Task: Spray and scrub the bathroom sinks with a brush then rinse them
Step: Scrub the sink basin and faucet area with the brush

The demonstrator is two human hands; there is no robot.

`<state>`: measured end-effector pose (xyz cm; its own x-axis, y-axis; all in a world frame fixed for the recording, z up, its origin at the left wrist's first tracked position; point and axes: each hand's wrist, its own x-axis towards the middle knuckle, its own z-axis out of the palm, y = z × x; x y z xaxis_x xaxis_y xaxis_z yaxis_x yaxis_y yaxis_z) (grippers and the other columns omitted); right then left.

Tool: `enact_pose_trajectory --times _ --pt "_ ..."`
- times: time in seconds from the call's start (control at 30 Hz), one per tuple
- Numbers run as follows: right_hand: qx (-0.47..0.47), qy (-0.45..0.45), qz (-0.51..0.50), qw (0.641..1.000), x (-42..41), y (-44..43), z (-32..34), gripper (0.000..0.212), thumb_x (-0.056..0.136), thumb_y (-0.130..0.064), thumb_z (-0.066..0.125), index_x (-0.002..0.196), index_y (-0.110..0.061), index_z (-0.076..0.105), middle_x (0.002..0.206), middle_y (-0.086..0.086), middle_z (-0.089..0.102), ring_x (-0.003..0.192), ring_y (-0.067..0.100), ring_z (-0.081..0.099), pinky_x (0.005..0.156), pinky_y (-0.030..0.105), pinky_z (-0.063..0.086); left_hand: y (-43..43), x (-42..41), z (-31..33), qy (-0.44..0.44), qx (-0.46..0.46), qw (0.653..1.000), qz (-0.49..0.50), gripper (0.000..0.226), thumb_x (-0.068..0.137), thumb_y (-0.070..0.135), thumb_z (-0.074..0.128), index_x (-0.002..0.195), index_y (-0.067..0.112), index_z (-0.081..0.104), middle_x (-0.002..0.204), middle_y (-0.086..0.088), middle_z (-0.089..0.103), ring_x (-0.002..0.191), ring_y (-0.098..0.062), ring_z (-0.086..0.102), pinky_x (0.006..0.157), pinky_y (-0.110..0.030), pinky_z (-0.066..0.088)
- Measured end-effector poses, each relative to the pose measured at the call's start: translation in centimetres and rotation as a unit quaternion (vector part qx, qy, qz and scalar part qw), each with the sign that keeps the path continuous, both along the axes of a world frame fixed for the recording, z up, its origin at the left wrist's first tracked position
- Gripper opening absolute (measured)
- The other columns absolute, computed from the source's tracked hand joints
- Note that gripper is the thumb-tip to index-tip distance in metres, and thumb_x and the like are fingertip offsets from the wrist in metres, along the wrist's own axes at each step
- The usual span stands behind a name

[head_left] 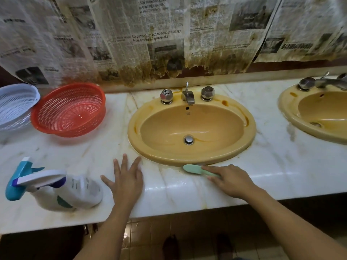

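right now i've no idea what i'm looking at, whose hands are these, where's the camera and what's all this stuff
There is no machine here: these are a person's bare hands, seen from one camera worn on the head, looking down at a marble counter. The left hand lies flat and open on it. The right hand holds a pale green brush by the front rim of a yellow sink. A second sink shows at the right edge. On the left are a spray bottle, a red basket and a white basket. Newspaper covers the wall behind.

red basket, white basket, stained newspapers
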<state>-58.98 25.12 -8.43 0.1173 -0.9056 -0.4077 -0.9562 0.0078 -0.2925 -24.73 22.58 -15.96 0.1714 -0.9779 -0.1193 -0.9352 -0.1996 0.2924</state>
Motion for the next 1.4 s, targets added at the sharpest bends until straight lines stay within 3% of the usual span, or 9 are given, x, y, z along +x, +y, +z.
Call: enact_pose_trajectory --times 0.13,0.37,0.47,0.53,0.7,0.83,1.0,1.17,1.4 --pt "-0.035 -0.024 0.060 0.997 5.3 -1.7 -0.5 0.044 0.104 -0.053 0.040 0.148 -0.054 0.041 0.137 -0.002 0.061 0.126 0.025 0.055 0.092 0.036 0.045 -0.1 0.1 -0.3 -0.027 0.011 1.000 -0.001 0.058 0.100 0.074 0.020 0.155 0.057 0.022 0.173 0.008 0.004 0.159 -0.023 -0.009 0.115 -0.076 -0.004" --pt "-0.057 -0.017 0.101 0.993 3.7 -1.8 -1.6 0.046 0.103 -0.056 0.035 0.149 -0.057 0.035 0.129 -0.005 0.065 0.118 0.024 0.059 0.084 0.036 0.044 0.1 -0.3 -0.2 -0.042 0.014 0.999 0.002 0.057 0.101 0.072 0.019 0.156 0.059 0.018 0.173 0.007 0.000 0.159 -0.025 -0.011 0.115 -0.076 -0.006" --pt "-0.048 0.019 0.078 0.996 -1.2 -0.7 -1.2 0.046 0.104 -0.059 0.029 0.150 -0.062 0.027 0.081 -0.011 0.057 0.085 0.016 0.057 0.067 0.033 0.038 0.0 -0.4 0.0 -0.043 0.017 0.999 -0.006 0.055 0.102 0.070 0.018 0.156 0.059 0.017 0.173 0.008 0.000 0.159 -0.027 -0.011 0.114 -0.077 -0.007" --pt "-0.046 0.034 0.045 0.997 -4.6 0.1 -0.9 0.045 0.104 -0.060 0.029 0.148 -0.065 0.027 0.069 -0.015 0.045 0.075 0.010 0.050 0.064 0.029 0.036 -0.1 -0.4 0.1 -0.043 0.018 0.999 -0.007 0.054 0.103 0.069 0.017 0.156 0.060 0.018 0.173 0.009 0.000 0.159 -0.027 -0.011 0.113 -0.077 -0.006" --pt "-0.028 -0.115 -0.080 0.990 -5.6 1.5 1.3 0.038 0.101 -0.052 0.051 0.138 -0.060 0.048 0.082 -0.019 0.065 0.071 -0.003 0.052 0.063 0.016 0.038 -0.2 -0.4 0.1 -0.045 0.019 0.999 -0.013 0.053 0.104 0.067 0.018 0.156 0.060 0.018 0.173 0.008 0.003 0.159 -0.029 -0.010 0.112 -0.079 -0.004" --pt "-0.044 -0.217 -0.129 0.967 2.6 -0.9 0.3 0.037 0.099 -0.048 0.054 0.136 -0.051 0.058 0.110 -0.010 0.074 0.093 0.011 0.065 0.086 0.037 0.054 -0.2 -0.4 0.1 -0.047 0.017 0.999 -0.013 0.053 0.103 0.067 0.018 0.156 0.060 0.017 0.173 0.008 0.002 0.159 -0.028 -0.011 0.113 -0.079 -0.005" --pt "-0.019 -0.212 -0.134 0.968 10.6 -2.3 -0.6 0.042 0.099 -0.047 0.047 0.141 -0.048 0.053 0.121 -0.004 0.069 0.108 0.024 0.061 0.087 0.039 0.053 -0.2 -0.2 -0.2 -0.043 0.019 0.999 -0.005 0.054 0.102 0.068 0.018 0.156 0.061 0.016 0.173 0.011 0.001 0.159 -0.025 -0.013 0.114 -0.078 -0.003" --pt "-0.041 -0.163 -0.231 0.958 2.7 -1.1 -0.7 0.035 0.100 -0.050 0.048 0.134 -0.055 0.056 0.120 -0.002 0.071 0.109 0.026 0.063 0.087 0.038 0.052 -0.2 -0.2 -0.5 -0.042 0.014 0.999 -0.004 0.054 0.102 0.069 0.020 0.155 0.061 0.017 0.173 0.011 0.003 0.159 -0.025 -0.012 0.114 -0.078 -0.003" --pt "-0.076 -0.167 -0.321 0.929 -3.0 0.4 0.4 0.038 0.104 -0.043 0.049 0.140 -0.041 0.058 0.120 0.004 0.070 0.101 0.026 0.059 0.084 0.037 0.050 -0.2 -0.3 -0.4 -0.040 0.006 0.999 -0.005 0.054 0.102 0.068 0.020 0.156 0.060 0.017 0.173 0.010 0.004 0.159 -0.025 -0.011 0.113 -0.078 -0.003"
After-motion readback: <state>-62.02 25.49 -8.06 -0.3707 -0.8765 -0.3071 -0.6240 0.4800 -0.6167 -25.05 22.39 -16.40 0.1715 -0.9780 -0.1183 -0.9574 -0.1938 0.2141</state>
